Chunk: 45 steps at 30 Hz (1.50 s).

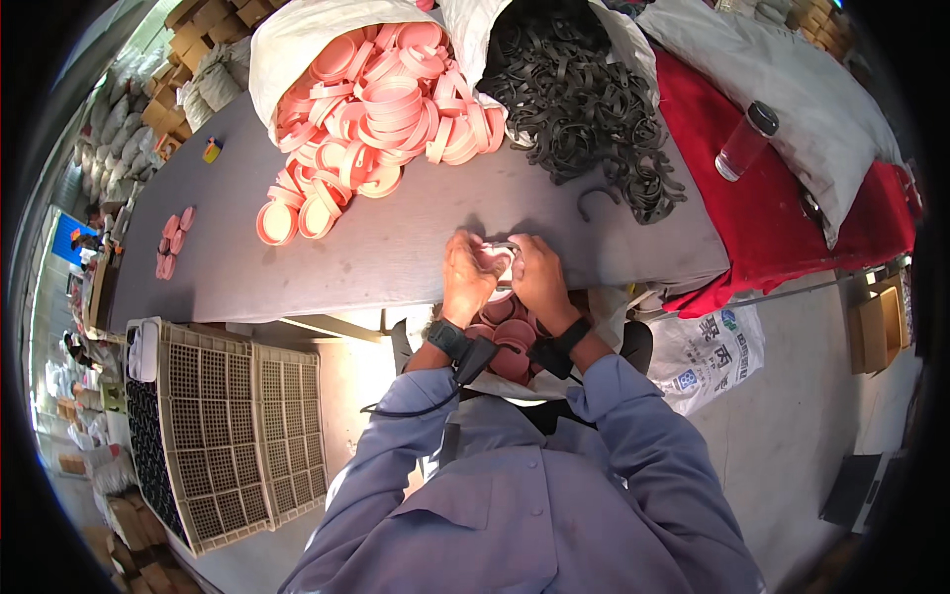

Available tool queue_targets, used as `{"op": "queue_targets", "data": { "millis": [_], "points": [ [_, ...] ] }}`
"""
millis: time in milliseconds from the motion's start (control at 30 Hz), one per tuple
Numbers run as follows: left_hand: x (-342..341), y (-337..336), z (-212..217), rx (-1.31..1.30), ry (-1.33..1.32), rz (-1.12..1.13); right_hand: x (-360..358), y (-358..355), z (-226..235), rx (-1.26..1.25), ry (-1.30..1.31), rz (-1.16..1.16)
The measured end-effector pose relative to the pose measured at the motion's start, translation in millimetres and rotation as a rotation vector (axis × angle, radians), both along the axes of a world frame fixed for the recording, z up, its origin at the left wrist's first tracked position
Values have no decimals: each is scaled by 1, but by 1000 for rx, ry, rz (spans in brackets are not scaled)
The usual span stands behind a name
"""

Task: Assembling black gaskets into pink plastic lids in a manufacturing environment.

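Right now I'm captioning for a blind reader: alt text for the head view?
Both hands, left hand and right hand, hold a pink cap together at the edge of a grey table. Behind it, sacks spill pink caps and black rubber rings.

Blue-grey sleeves [633, 436]; black wristbands [447, 338]
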State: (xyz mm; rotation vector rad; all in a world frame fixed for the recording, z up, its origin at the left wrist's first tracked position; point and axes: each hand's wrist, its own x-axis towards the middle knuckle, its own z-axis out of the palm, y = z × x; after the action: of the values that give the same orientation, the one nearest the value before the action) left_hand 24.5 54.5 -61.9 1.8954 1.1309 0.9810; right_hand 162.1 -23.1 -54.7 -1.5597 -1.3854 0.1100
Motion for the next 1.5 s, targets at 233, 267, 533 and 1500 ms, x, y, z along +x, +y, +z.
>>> {"op": "queue_targets", "data": {
  "millis": [233, 267, 533, 1500],
  "points": [
    [-24, -20, 49, -580, -451, -131, -4, -10, 0, 40, 38, 4],
    [-26, -21, 41, -594, -462, -181, -5, -12, 3, 28, 29, 16],
    [-29, -45, 55, -303, -313, -255, -9, -34, 23, -29, -48, 69],
    [-48, -53, 66, -497, -248, -389, -36, -86, 47, -23, -3, 210]
  ]
}}
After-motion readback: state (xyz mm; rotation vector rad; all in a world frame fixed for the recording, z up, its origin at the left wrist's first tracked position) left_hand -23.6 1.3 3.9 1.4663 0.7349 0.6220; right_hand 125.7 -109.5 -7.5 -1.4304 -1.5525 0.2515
